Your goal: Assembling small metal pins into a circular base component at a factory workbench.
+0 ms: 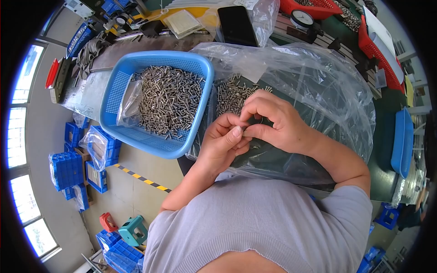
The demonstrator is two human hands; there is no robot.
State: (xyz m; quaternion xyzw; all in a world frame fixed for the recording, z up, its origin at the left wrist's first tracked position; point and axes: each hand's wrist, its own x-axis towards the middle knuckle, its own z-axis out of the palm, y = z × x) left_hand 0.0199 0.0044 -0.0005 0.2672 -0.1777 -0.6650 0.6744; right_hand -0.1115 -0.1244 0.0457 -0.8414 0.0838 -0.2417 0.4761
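Note:
My left hand (226,139) and my right hand (274,122) meet in front of my chest, over a clear plastic sheet (314,98) on the green worktop. Both are closed, thumbs and forefingers pinched close together. Whatever sits between the fingertips is hidden or too small to name. Just beyond my hands lies a loose pile of small metal pins (232,96) on the plastic. To the left stands a blue plastic basket (157,148), with a large heap of similar metal pins (170,100) and a crumpled clear bag (131,105) inside.
A black phone (237,26) lies at the back, near a dial gauge (302,19). Red baskets (382,57) of parts stand at the far right, and a blue tray (402,143) lies below them. Blue crates (67,169) and stools (134,230) are on the floor at left.

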